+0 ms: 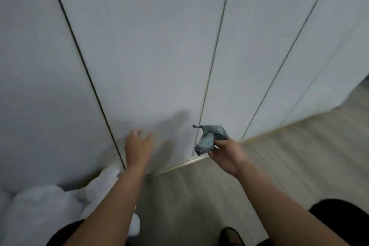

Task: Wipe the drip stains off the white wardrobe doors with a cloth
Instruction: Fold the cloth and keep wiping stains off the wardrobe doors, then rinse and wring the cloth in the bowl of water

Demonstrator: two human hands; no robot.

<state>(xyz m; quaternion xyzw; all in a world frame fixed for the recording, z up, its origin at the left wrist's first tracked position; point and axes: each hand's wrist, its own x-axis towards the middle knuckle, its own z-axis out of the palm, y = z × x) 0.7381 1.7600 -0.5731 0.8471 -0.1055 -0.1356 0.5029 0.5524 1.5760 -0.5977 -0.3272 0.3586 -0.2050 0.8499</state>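
The right hand (pixel 225 156) pinches a bunched blue-grey cloth (pixel 209 139) low in front of the white wardrobe doors (pixel 151 56), near their bottom edge. The left hand (pixel 137 147) reaches toward a door with fingers loosely spread, holding nothing. White bedding (pixel 40 211) lies at lower left on the pale wood floor (pixel 289 156).

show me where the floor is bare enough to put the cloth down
Bare floor runs right of the right hand holding the cloth, along the base of the wardrobe doors. A narrower bare strip lies between that hand and the left hand. Crowded: lower left, where a white bundle sits against the doors.
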